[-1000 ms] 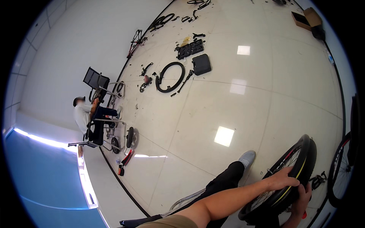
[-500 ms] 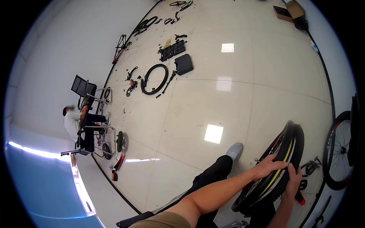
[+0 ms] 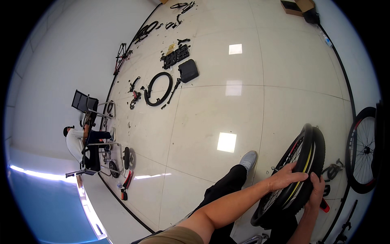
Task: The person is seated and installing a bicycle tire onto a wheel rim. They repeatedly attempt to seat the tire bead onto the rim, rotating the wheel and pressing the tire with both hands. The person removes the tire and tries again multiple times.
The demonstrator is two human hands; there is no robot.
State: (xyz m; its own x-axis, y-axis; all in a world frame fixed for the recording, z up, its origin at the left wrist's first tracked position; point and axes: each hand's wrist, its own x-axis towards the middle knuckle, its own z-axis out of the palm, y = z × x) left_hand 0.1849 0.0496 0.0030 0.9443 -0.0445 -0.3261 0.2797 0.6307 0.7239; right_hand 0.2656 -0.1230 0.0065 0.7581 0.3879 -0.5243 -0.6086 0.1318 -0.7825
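Note:
Upright and slightly tilted, a bicycle wheel with a knobby black tire (image 3: 319, 148) stands in front of me at the lower right. A smoother black ring (image 3: 307, 137) lies along its left side, and a yellow band (image 3: 308, 159) shows in the gap between the two. Spokes appear on the left face. My left hand (image 3: 286, 177) is closed over the smoother ring, its thumb pointing at the gap. On the other side my right hand (image 3: 316, 192) grips the knobby tire, thumb up near the left thumb. Its fingers are partly hidden behind the tire.
Another bicycle wheel (image 3: 361, 150) leans at the right wall. A pedal crank (image 3: 334, 169) lies beside my wheel. Farther off are a loose tire (image 3: 159, 89), an open tool case (image 3: 176, 57) and a black case (image 3: 189, 70). At left, a person (image 3: 75, 140) sits among metal-framed chairs (image 3: 85, 102).
The view has shifted slightly, so the floor items sit a little farther left. Both hands keep their grip on the wheel, with little visible movement.

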